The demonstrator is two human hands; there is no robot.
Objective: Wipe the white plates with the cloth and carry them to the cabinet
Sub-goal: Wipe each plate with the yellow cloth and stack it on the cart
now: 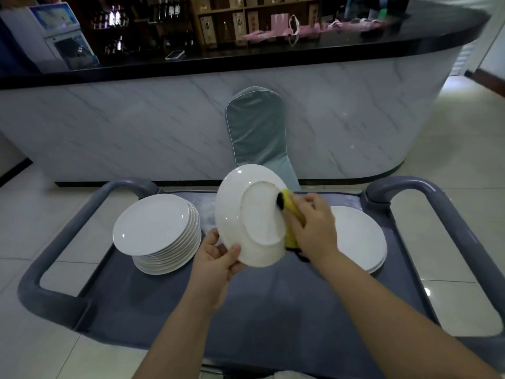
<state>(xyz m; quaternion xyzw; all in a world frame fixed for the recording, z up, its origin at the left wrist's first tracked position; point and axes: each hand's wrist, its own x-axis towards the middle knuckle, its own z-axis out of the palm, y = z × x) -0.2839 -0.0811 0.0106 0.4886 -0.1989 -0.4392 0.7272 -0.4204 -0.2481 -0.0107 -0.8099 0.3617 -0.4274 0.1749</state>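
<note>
— Nearest the camera, what do you see?

— Two bare forearms reaching out over a grey-blue cart (114,283) with looped handles at its left and right ends. At the very bottom edge there is a pale scrap I cannot identify.

— And the hands?

— Left hand (218,265) grips the near rim of a white plate (246,214), its fingers (211,250) closed on the edge with the thumb across the rim. The plate is tilted up off the cart with its underside and foot ring turned toward the camera.

— The right one?

— Right hand (314,224) has its fingers curled shut around a yellow cloth (292,212) with a dark edge, pressing it against the right side of the plate's underside.

— Where are the other plates?

— A tall stack of plates (158,233) sits on the left of the cart, just beside the held plate. A low stack (360,236), only a few plates, lies on the right, partly hidden behind the right hand.

— Farther off?

— A chair (255,132) in a pale green cover stands just beyond the cart against a curved marble-fronted bar. Its dark counter (246,54) carries a phone (175,54) and pink bags (287,30). Wooden shelves with bottles stand behind it, too dim to read.
</note>
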